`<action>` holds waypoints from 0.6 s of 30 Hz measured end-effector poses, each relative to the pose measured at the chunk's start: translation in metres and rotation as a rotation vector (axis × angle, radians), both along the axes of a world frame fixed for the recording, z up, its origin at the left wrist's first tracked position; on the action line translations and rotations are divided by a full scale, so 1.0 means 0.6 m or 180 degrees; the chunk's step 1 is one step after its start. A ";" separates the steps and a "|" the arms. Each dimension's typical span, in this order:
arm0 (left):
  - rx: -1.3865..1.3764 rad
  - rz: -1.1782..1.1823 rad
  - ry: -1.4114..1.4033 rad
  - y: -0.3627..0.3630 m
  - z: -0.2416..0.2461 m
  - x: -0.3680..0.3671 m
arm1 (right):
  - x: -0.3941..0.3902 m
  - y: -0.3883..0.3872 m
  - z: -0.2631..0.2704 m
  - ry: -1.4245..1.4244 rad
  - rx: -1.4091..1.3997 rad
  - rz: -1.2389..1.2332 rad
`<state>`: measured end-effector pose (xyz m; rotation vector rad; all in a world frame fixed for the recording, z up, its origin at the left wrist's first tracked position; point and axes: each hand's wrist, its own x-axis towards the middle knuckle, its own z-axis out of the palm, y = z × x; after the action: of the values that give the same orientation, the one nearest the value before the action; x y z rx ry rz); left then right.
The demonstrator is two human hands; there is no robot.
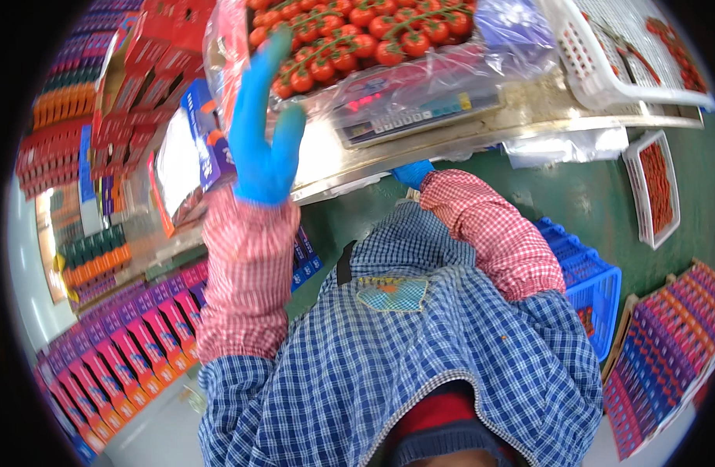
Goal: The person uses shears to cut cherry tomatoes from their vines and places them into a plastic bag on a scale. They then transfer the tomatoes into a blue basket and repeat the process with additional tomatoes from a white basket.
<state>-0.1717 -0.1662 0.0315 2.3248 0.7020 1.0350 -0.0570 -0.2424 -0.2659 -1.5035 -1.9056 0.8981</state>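
A carton lined with clear film holds vine cherry tomatoes and stands on a digital scale with lit red digits. My left hand, in a blue glove with greenish fingertips, is raised with fingers apart near the carton's left front corner. No object shows in it. My right hand, also gloved in blue, is at the underside of the metal table's front edge. Its fingers are mostly hidden there, so what it touches does not show.
At the table's right end is a white plastic crate with tomatoes and red-handled cutters. Stacked red cartons stand left. A blue crate and a white tomato crate lie right, near stacked printed cartons.
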 end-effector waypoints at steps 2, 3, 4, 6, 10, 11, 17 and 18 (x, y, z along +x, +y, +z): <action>-0.0129 0.0838 0.0512 -0.096 -0.033 -0.073 | -0.011 0.011 -0.013 -0.0067 0.0156 -0.0104; -0.0112 0.0951 0.1226 -0.146 -0.048 -0.104 | -0.015 0.020 -0.024 -0.0286 0.0206 -0.0094; -0.0325 0.0993 0.1462 -0.200 -0.068 -0.123 | -0.019 0.027 -0.037 -0.0496 0.0234 -0.0068; -0.0491 0.0934 0.1801 -0.298 -0.086 -0.161 | -0.030 0.041 -0.068 -0.0839 0.0221 0.0030; -0.0381 0.0722 0.1876 -0.399 -0.118 -0.204 | -0.062 0.018 -0.109 -0.1326 0.0372 0.0228; -0.0560 0.0878 0.2075 -0.410 -0.121 -0.211 | -0.070 -0.004 -0.104 -0.1436 0.0514 0.0275; 0.0137 0.1341 0.1347 -0.410 -0.100 -0.205 | -0.062 -0.200 0.097 -0.1019 0.0974 0.2465; 0.0294 0.1434 0.1054 -0.407 -0.087 -0.199 | -0.044 -0.207 0.151 -0.0736 0.1049 0.2228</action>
<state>-0.2912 -0.4103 -0.0209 2.5085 1.3823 0.8777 -0.0837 -0.3668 -0.1753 -0.7666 -2.6636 0.6433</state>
